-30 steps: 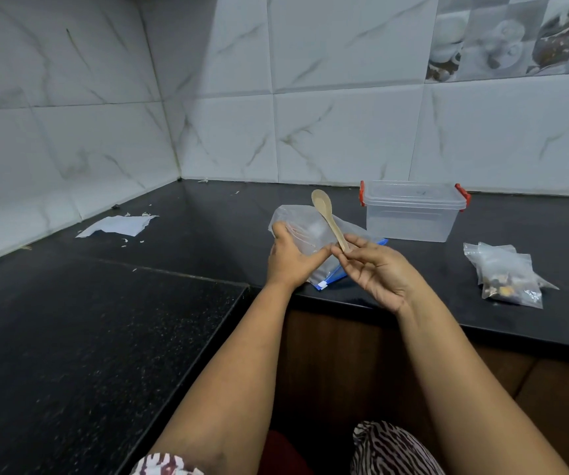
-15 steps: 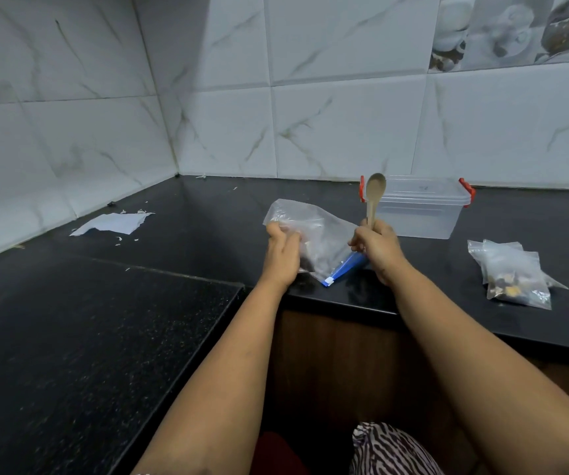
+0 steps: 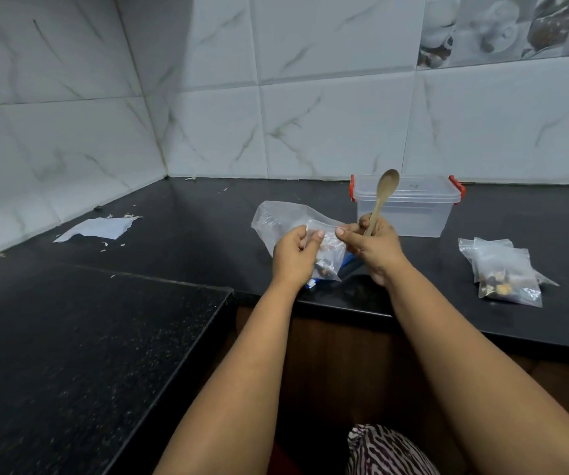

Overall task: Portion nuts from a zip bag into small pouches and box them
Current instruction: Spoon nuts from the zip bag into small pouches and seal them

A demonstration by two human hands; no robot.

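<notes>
A small clear plastic pouch holding nuts is pinched at its top edge by the left hand and right hand, apparently for sealing, above the counter's front edge; the pale wooden spoon, gripped too by the right, points toward one o'clock, kept clear.

head-worn view, forward-down, near counter

White marbled tiles line two walls meeting at a corner. A black counter runs below, over brown cabinet fronts.
</notes>
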